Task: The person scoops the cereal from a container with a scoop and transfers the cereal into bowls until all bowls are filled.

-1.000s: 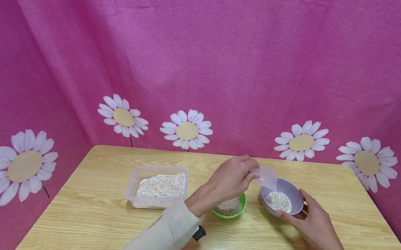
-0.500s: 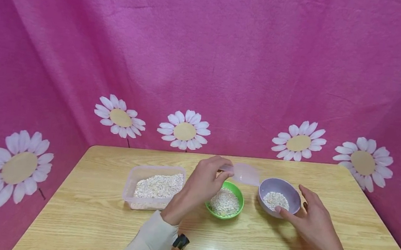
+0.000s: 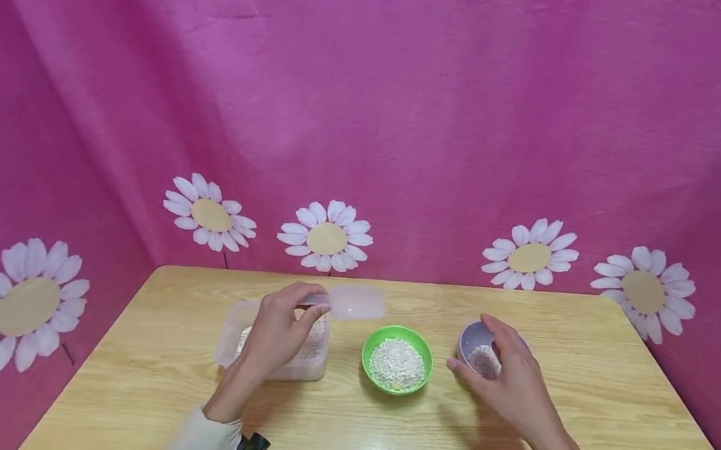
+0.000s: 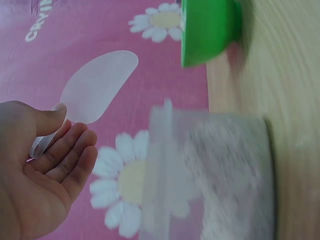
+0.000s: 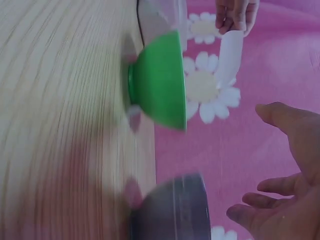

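My left hand pinches the handle of a translucent plastic scoop and holds it in the air, level, above the right end of a clear tub of pale grain. The left wrist view shows the scoop held between thumb and curled fingers. A green bowl of grain stands in the middle. My right hand hovers with relaxed fingers over a purple bowl holding some grain, hiding its right side. In the right wrist view the fingers are spread beside the purple bowl.
All three containers stand in a row on a wooden table, with bare wood in front of them. A pink cloth printed with daisies hangs behind and at both sides. A small black device sits at my left wrist.
My left hand has carried the scoop leftward from over the purple bowl, past the green bowl, to above the clear tub. My right hand has shifted from the purple bowl's near rim to over it.
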The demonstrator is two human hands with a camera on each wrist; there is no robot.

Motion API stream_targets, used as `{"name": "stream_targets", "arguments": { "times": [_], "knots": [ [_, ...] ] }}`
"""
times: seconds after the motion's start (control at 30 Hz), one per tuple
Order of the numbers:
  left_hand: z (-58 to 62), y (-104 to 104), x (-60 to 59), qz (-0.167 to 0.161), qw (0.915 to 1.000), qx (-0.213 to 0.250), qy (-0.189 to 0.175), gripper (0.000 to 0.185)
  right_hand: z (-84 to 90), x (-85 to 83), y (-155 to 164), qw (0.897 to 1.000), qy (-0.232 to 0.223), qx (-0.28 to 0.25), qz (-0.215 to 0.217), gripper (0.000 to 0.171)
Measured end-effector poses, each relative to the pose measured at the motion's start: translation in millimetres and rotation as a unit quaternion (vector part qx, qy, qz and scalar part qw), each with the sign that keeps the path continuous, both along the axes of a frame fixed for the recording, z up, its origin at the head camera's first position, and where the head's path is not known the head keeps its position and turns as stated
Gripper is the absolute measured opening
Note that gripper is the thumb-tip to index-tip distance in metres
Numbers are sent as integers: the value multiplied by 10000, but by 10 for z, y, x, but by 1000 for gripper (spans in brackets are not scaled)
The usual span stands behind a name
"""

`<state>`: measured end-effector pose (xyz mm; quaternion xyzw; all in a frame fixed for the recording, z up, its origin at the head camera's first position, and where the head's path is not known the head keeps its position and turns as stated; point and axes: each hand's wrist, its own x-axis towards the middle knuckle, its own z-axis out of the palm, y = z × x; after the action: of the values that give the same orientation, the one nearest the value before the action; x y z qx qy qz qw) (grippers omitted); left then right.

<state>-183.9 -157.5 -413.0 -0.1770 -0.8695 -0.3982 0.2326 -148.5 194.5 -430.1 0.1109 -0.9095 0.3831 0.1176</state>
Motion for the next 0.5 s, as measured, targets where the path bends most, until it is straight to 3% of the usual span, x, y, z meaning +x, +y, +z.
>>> {"name": "stream_targets", "arguments": {
  "times": [0.2, 0.37, 0.5],
  "knots": [
    [-91, -282, 94, 362, 9993, -50, -25, 18, -13, -1, -347, 9993, -164, -69, 332, 88],
    [-109, -478, 165, 597, 9979, -66, -260, 19, -43, -4, -655, 9983, -299, -173, 475, 87],
    [-123, -646, 223, 773, 9965, -235, -221, 20, -64, -11, -886, 9966, -511, -254, 596, 88]
  ]
}}
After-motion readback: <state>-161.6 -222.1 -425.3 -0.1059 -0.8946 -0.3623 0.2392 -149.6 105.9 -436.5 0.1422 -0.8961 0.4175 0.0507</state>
